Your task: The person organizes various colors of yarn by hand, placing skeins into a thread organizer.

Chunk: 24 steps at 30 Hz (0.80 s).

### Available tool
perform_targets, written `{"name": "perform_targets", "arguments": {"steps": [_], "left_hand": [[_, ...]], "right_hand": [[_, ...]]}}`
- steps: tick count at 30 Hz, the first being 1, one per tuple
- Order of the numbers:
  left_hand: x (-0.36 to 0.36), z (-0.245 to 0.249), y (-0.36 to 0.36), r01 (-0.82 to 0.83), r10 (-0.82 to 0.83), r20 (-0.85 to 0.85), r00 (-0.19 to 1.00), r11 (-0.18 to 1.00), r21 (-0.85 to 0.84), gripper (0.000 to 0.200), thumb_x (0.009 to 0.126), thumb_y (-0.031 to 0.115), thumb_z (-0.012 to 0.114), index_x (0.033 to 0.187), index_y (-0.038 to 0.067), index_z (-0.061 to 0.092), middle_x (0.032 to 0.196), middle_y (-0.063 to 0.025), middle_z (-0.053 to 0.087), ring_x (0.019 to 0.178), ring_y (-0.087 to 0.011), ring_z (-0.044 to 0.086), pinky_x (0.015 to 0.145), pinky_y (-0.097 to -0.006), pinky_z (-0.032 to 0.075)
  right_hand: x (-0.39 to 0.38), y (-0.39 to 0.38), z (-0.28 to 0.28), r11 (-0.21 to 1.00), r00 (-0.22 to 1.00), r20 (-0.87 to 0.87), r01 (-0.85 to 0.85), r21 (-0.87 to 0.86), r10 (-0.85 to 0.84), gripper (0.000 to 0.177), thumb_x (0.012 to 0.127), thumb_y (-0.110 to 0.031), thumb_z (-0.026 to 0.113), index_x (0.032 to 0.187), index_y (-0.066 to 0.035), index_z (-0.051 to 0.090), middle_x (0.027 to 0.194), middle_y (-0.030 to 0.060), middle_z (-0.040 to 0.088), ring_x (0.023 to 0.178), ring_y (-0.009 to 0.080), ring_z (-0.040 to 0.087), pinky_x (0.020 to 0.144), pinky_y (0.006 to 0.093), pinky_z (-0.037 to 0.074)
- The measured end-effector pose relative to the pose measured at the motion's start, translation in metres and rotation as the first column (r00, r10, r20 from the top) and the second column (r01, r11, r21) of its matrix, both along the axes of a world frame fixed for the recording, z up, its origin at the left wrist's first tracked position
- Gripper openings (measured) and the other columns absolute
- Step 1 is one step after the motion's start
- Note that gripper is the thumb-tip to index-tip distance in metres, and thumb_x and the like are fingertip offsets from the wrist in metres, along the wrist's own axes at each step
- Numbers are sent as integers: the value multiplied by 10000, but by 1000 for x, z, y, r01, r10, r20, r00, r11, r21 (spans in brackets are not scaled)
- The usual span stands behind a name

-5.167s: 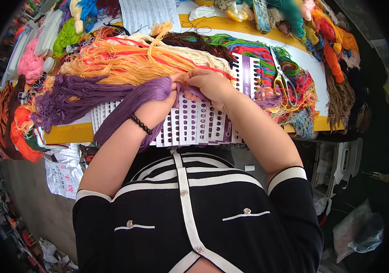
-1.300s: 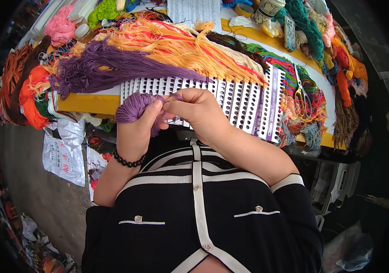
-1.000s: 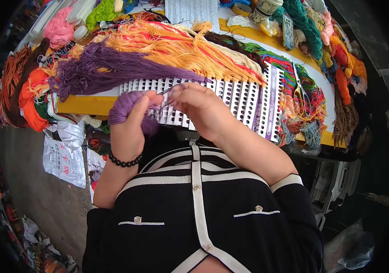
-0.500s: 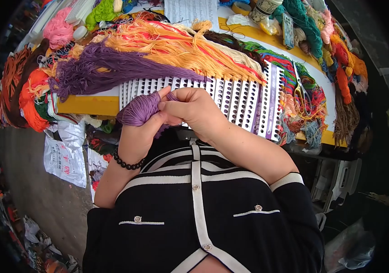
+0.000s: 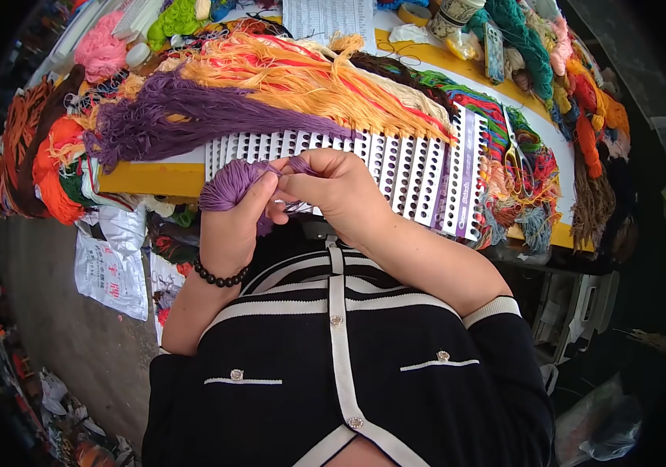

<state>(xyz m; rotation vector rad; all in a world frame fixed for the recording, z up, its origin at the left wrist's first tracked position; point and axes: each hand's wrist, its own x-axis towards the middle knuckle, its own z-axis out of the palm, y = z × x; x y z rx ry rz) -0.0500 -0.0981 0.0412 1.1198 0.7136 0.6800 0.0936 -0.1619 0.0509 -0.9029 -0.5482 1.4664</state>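
Observation:
A bundle of purple thread (image 5: 228, 187) is gripped in my left hand (image 5: 249, 212), its rounded end bulging out on the left. Close beside it, my right hand (image 5: 331, 187) pinches purple strands drawn from the same bundle between thumb and fingers. Some purple thread hangs below the left hand. Behind both hands lie white cards with rows of punched holes (image 5: 383, 175). Dark purple threads (image 5: 185, 117) and orange threads (image 5: 286, 82) fan out to the left from the holes along the cards' upper part.
Scissors (image 5: 516, 152) rest on mixed coloured threads to the right. Farther back are a printed sheet (image 5: 329, 22), a phone (image 5: 493, 53) and a patterned cup (image 5: 454, 15). Orange-red skeins (image 5: 57, 175) hang over the table's left edge, above a white plastic bag (image 5: 111, 268).
My left hand has turned a little, its thumb now upright against the purple bundle. My right hand has shifted slightly, and the fingers of both hands have moved a bit apart.

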Motion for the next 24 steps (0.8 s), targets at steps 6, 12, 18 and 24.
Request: {"name": "perform_targets", "arguments": {"steps": [6,12,18,24], "left_hand": [[5,3,-5,-106,104,35,994,994,41,170,898,75,499,966,-43,600,815,-73,631,641,-106,586,533,-204,471],[5,8,-8,-101,108,97,989,992,-79,194,866,20,467,1005,-59,578,970,-141,626,735,-161,633,579,-230,514],[0,6,-4,19,-16,104,994,999,-34,270,831,-25,428,1063,-88,552,1014,-171,618,816,-187,634,633,-236,522],[3,7,-9,52,-46,121,992,997,-49,365,861,-21,460,1220,-87,464,1050,-148,603,806,-152,609,659,-231,508]], "right_hand": [[-1,0,-2,999,999,-36,29,-29,-30,75,795,-42,616,847,6,641,761,59,639,671,107,579,662,238,444],[1,5,-7,994,999,-41,31,-107,-35,89,801,-65,615,861,-6,642,744,44,636,634,96,557,643,228,419],[0,6,-8,993,997,-53,46,-104,-52,104,803,-59,613,879,7,638,730,54,627,634,102,553,598,241,431],[0,2,-6,996,999,37,-11,-93,14,72,793,-45,627,814,23,626,651,48,570,567,105,513,534,241,416]]}}
